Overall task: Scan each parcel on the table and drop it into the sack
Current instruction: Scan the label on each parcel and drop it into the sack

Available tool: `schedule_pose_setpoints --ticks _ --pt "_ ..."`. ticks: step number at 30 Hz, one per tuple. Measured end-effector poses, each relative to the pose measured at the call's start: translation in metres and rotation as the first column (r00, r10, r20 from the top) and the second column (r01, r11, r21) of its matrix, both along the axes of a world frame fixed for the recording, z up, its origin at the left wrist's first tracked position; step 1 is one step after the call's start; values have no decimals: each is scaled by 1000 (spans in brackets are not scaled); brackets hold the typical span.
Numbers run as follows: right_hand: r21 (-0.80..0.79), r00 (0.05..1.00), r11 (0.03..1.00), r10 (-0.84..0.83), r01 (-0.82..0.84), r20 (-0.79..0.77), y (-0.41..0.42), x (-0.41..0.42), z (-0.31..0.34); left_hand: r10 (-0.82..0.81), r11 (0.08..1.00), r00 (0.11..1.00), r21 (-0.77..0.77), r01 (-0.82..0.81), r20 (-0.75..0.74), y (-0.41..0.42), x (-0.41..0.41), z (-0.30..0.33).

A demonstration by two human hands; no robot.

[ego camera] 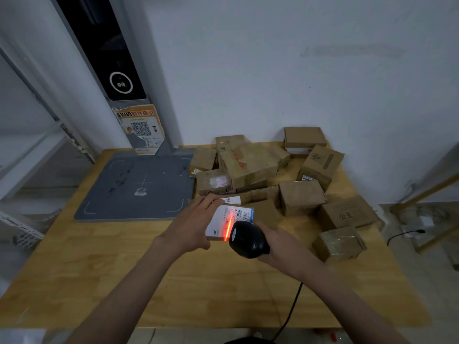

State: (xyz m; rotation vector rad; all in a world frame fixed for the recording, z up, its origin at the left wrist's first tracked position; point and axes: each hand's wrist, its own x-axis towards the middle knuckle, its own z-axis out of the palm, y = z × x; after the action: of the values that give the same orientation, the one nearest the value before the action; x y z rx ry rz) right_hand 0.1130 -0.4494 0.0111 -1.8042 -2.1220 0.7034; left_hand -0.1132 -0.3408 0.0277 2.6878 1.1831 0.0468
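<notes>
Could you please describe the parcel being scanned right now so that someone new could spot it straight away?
Start at the wooden table and find the heap of brown cardboard boxes on its far right part. Just in front of that heap, the left hand holds the parcel. It alone shows a white label crossed by the red line from the black scanner.

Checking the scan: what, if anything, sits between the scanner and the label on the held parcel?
Nothing visible. The black scanner in the right hand faces the parcel held by the left hand, and its red beam lands directly on the white label.
</notes>
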Motion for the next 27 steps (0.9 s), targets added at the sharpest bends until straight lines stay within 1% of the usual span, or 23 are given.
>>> schedule_pose_setpoints --ticks 4,13,19,21,23,25,27 --pt "14 999 1000 -4 4 34 -3 3 -5 -19 999 1000 30 19 -1 -2 6 0" --pt "56 999 998 1 -4 43 -12 9 -11 -77 996 996 50 79 -46 -6 15 3" --pt "59 999 998 -36 35 24 -22 13 -15 -113 993 992 25 114 -50 -9 19 1" --pt "40 997 997 -71 71 -18 -27 14 -16 -130 991 990 12 131 -57 -11 21 3" --pt "21 984 990 -138 141 -116 -35 16 -13 -139 990 988 -14 138 -61 -12 25 5" --pt "-16 936 967 -250 255 -248 -45 19 -9 -146 989 987 -49 143 -64 -14 30 7" --pt "-21 858 921 -370 388 -357 -57 22 -8 -159 984 986 -92 155 -44 -17 37 7"
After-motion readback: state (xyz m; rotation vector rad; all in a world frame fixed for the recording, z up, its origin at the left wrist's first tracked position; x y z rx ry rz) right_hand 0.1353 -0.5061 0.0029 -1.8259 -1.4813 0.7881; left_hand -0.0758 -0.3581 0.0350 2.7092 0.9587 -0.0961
